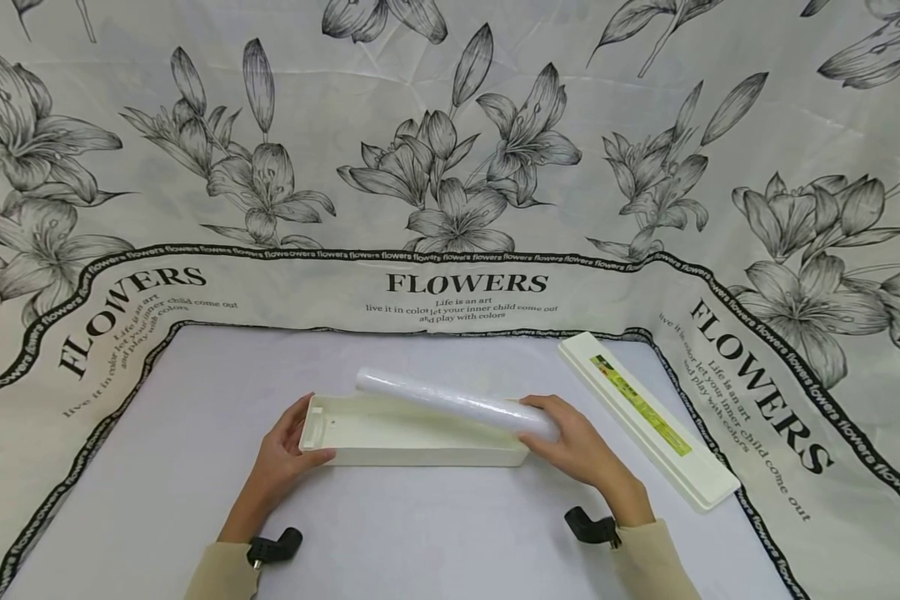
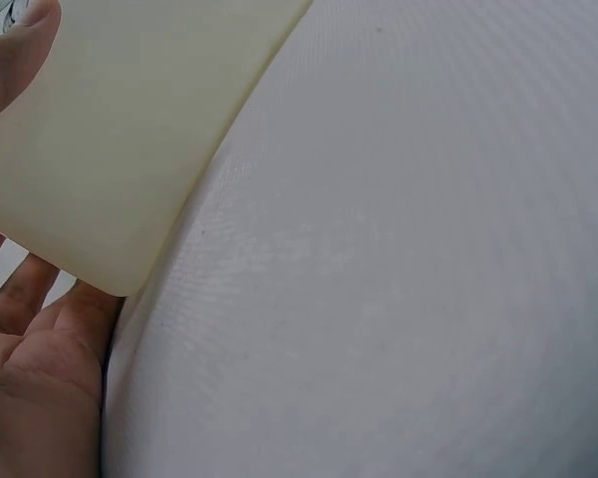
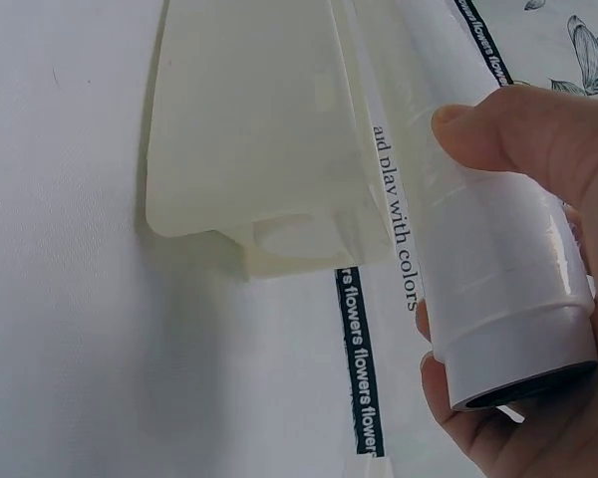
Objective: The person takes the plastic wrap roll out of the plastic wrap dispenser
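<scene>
From afar, I see the left hand (image 1: pixel 287 446) gripping the open box (image 1: pixel 408 442) at left, apparently to steady it, while the right hand (image 1: pixel 576 443) pinches the roll (image 1: pixel 457 402) by its right end, aslant above.

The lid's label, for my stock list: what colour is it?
The label is mostly yellow-green; it shows best in the head view.

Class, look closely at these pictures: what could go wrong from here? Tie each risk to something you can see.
1. The right hand grips the roll near one end, so the unsupported far end might dip or swing.
2. The roll slants across the box, so it could catch the rim if lowered at that angle.
3. The left hand holds only one end of the box, so a bump might swivel it.
</scene>
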The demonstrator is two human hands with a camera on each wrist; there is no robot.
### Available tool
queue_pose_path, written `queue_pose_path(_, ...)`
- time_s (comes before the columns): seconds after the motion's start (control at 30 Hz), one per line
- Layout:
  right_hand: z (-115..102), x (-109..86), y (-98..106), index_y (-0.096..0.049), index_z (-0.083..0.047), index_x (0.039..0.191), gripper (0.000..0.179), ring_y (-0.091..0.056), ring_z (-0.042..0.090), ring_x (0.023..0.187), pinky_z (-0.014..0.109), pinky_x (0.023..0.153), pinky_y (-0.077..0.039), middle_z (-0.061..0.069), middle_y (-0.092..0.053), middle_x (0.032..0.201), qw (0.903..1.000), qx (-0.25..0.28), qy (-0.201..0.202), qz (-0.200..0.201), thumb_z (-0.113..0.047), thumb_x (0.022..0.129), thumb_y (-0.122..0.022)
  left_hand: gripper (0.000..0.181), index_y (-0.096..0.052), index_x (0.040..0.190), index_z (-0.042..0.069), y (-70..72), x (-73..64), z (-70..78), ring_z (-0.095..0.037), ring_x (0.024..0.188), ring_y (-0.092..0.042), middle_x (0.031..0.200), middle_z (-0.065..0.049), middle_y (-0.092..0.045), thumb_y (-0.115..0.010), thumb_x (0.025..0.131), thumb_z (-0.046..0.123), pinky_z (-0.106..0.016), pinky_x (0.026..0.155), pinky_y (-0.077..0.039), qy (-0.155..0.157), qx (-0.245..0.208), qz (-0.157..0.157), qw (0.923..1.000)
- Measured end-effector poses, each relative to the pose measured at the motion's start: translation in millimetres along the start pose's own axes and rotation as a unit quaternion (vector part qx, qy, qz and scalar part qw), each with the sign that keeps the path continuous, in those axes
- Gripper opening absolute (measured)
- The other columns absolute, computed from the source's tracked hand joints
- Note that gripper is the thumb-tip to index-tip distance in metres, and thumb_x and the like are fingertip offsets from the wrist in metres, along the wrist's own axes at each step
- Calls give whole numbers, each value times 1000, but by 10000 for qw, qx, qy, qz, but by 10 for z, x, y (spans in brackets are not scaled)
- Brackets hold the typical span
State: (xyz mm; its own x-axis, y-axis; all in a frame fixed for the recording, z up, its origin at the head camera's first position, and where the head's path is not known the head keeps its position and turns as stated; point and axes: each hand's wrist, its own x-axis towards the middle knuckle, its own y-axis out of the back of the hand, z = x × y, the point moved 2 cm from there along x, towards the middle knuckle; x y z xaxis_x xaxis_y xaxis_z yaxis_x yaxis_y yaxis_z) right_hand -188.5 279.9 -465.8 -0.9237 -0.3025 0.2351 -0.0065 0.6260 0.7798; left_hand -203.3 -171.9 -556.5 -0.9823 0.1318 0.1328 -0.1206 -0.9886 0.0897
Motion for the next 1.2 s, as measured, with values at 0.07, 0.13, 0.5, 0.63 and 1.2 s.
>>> queue_pose_path(0.07, 13, -16, 10, -62, -11, 135, 50, -63, 21, 111, 44, 90, -55, 5, -69, 126, 10000, -7, -31, 28, -22, 90, -81, 103, -27, 162, 6, -1, 1, 3, -43, 151, -29, 165, -20, -31, -87, 78, -1, -6, 105, -41, 5, -5, -4, 10000)
queue_pose_path(0.13, 28, -35, 21, -62, -11, 135, 50, -63, 22, 112, 45, 91, -55, 6, -69, 126, 10000, -8, -71, 59, -21, 89, -81, 103, -27, 162, 6, 0, 1, 7, -43, 151, -29, 165, -21, -31, -87, 78, -1, -7, 105, -41, 17, -12, -10, 10000)
queue_pose_path(0.5, 70, -107, 48, -62, -11, 135, 49, -63, 22, 109, 46, 89, -54, 6, -69, 125, 9997, -66, -180, 160, -21, 90, -80, 102, -28, 162, 8, -1, -18, 36, -19, 148, -39, 165, -20, -32, -86, 79, -1, -7, 105, -42, 45, -2, 0, 10000)
queue_pose_path(0.63, 83, -116, 67, -62, -12, 135, 50, -62, 21, 109, 45, 89, -54, 6, -68, 124, 9994, -125, -247, 193, -22, 90, -81, 102, -28, 162, 8, -6, -24, 55, -11, 145, -41, 165, -20, -33, -86, 79, 0, -7, 105, -42, 49, 5, 2, 10000)
queue_pose_path(1.2, 170, -191, 121, -62, -8, 135, 50, -64, 30, 115, 51, 92, -53, 13, -68, 129, 9980, -280, -240, 520, -18, 90, -81, 102, -27, 162, 6, -4, -22, 47, 0, 140, -41, 165, -21, -32, -86, 79, -1, -7, 105, -41, -4, -42, -24, 10000)
